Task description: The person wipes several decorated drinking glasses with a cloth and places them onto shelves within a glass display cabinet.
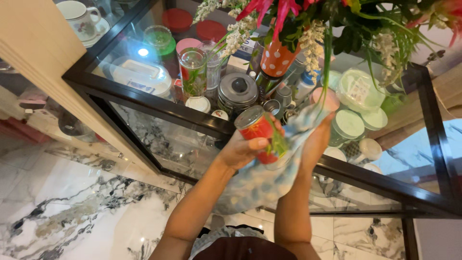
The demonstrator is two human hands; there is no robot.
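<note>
My left hand (pixel 243 149) grips a red tin can (pixel 256 129) with a silver lid, held above the front edge of a glass-topped cabinet (pixel 159 103). My right hand (pixel 315 142) is wrapped in a pale blue cloth (pixel 262 185) that presses against the can's right side and hangs down between my forearms. A green leaf lies across the can and cloth. Most of the right hand's fingers are hidden by the cloth.
An orange polka-dot vase (pixel 276 58) of flowers stands on the glass top beside a glass jar (pixel 193 72). Below the glass are a steel lidded pot (pixel 237 89), plastic containers (pixel 358 89), lids and cups. A teacup (pixel 79 18) sits top left. Marble floor (pixel 72 212) lies below.
</note>
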